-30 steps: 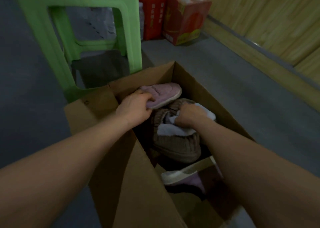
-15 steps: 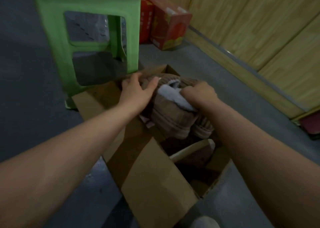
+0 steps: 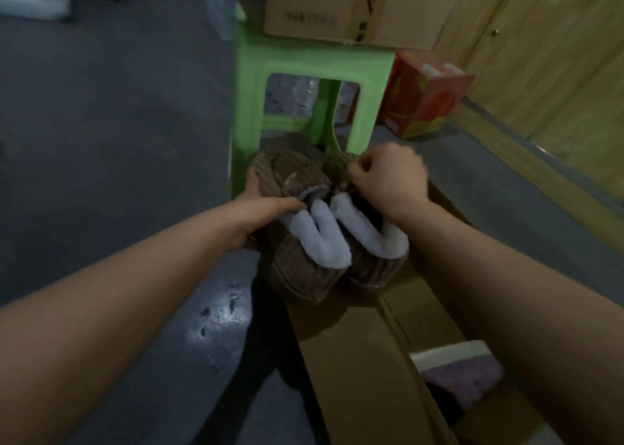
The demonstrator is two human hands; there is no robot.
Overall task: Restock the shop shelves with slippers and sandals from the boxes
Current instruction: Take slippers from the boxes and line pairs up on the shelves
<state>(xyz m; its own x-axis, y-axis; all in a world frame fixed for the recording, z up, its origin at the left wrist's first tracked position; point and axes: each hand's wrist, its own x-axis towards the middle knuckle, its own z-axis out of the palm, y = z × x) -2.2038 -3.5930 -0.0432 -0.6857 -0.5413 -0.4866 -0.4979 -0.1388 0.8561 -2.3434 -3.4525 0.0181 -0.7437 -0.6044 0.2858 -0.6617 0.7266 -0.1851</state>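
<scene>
Two brown slippers (image 3: pixel 314 221) — one per hand: left hand (image 3: pixel 260 215), right hand (image 3: pixel 388 177).

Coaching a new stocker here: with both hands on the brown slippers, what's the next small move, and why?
Probably swing the brown slippers away from the cardboard box toward the shelves, which are out of view: the left hand and right hand both grip the pair, lifted above the box's rim.
</scene>
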